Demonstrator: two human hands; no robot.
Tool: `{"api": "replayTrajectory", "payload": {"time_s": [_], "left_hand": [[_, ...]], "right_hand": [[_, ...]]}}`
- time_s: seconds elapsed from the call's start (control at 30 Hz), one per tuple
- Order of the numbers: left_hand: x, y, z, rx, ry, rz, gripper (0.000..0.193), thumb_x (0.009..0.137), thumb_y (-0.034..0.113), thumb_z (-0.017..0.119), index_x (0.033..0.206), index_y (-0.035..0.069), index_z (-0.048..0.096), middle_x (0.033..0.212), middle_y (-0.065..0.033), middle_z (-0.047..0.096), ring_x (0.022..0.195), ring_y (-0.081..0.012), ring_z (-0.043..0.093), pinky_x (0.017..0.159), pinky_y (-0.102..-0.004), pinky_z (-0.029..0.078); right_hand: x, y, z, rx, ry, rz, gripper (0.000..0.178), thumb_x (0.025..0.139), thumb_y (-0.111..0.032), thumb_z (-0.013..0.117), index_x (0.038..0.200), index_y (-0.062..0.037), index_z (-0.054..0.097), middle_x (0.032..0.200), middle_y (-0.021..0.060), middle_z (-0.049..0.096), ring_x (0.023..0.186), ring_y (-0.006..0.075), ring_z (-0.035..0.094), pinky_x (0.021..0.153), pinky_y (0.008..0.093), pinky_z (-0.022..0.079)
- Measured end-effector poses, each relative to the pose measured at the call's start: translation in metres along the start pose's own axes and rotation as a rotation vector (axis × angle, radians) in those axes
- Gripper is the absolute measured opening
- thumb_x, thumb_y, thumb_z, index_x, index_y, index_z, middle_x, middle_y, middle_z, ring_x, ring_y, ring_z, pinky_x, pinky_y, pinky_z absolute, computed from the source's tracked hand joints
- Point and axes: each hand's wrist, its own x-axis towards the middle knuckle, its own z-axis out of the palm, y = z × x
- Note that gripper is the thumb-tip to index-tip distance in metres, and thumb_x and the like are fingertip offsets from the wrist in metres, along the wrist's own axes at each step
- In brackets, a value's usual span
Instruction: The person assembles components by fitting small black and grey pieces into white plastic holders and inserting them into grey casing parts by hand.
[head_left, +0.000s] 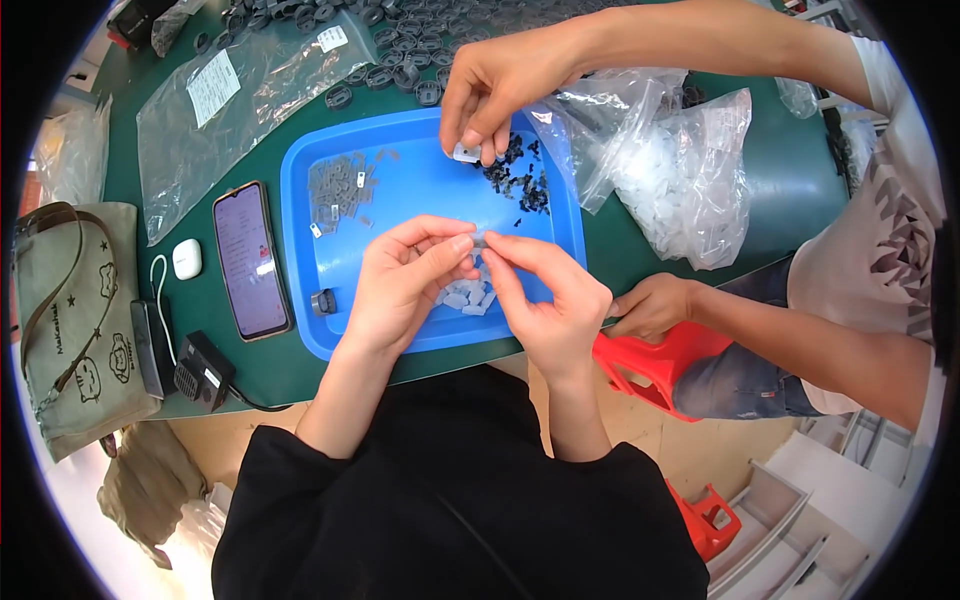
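Over the blue tray, my left hand and my right hand meet, fingertips pinched together on a small greyish piece. Its exact kind is too small to make out. Below them, in the tray, lies a pile of translucent white plastic pieces, partly covered by my hands. Small grey flat parts are spread in the tray's far left, with a few white ones among them. Small black parts are heaped at the far right. One dark grey ring-shaped part sits in the near left corner.
A co-worker's hand reaches over the tray's far right, pinching a small white piece. Bags of white parts lie right. Dark rings cover the back. Left are a phone, white case and canvas bag.
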Motion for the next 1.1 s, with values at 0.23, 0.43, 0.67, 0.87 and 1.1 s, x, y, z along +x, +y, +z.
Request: {"api": "replayTrajectory", "payload": {"time_s": [0.23,0.43,0.67,0.87,1.1], "left_hand": [[-0.002,0.000,0.004,-0.047,0.016,-0.005,0.022,0.089,0.006,0.062,0.108,-0.005,0.060,0.089,-0.0082,0.065,0.080,-0.0135,0.064,0.077,-0.0282,0.053],[-0.006,-0.002,0.004,0.011,0.026,0.030,0.021,0.089,0.006,0.062,0.107,-0.005,0.061,0.089,-0.0081,0.065,0.080,-0.0134,0.063,0.077,-0.0277,0.053],[-0.007,0.003,0.009,0.025,0.046,0.056,0.020,0.090,0.006,0.062,0.107,-0.005,0.061,0.087,-0.0069,0.064,0.079,-0.0130,0.063,0.076,-0.0274,0.052],[-0.011,0.007,0.015,0.018,0.041,0.076,0.019,0.090,0.006,0.062,0.106,-0.004,0.061,0.087,-0.0069,0.064,0.079,-0.0130,0.063,0.076,-0.0272,0.052],[-0.016,0.012,0.022,0.033,0.043,0.101,0.019,0.090,0.005,0.061,0.105,-0.004,0.060,0.087,-0.0079,0.064,0.079,-0.0138,0.063,0.076,-0.0261,0.052]], "right_hand": [[0.002,0.005,0.001,-0.064,0.024,-0.156,0.018,0.072,0.004,0.072,0.089,-0.0023,0.069,0.086,0.0095,0.069,0.077,0.0219,0.068,0.065,0.0272,0.055],[0.006,-0.002,-0.005,0.084,-0.114,0.014,0.015,0.073,0.004,0.071,0.086,-0.0013,0.065,0.082,0.0088,0.065,0.076,0.0183,0.066,0.061,0.0270,0.055],[0.004,-0.006,-0.011,0.273,-0.008,0.169,0.016,0.079,0.006,0.066,0.094,0.0019,0.065,0.086,0.0091,0.067,0.075,0.0137,0.066,0.063,0.0252,0.055],[0.002,-0.004,-0.017,0.474,-0.013,0.292,0.021,0.085,0.006,0.061,0.106,0.0039,0.062,0.091,0.0121,0.068,0.085,0.0169,0.067,0.070,0.0256,0.056],[0.001,-0.012,-0.022,0.787,-0.098,0.446,0.016,0.089,0.007,0.055,0.104,0.0053,0.054,0.101,0.0194,0.067,0.094,0.0216,0.067,0.075,0.0305,0.058]]}}
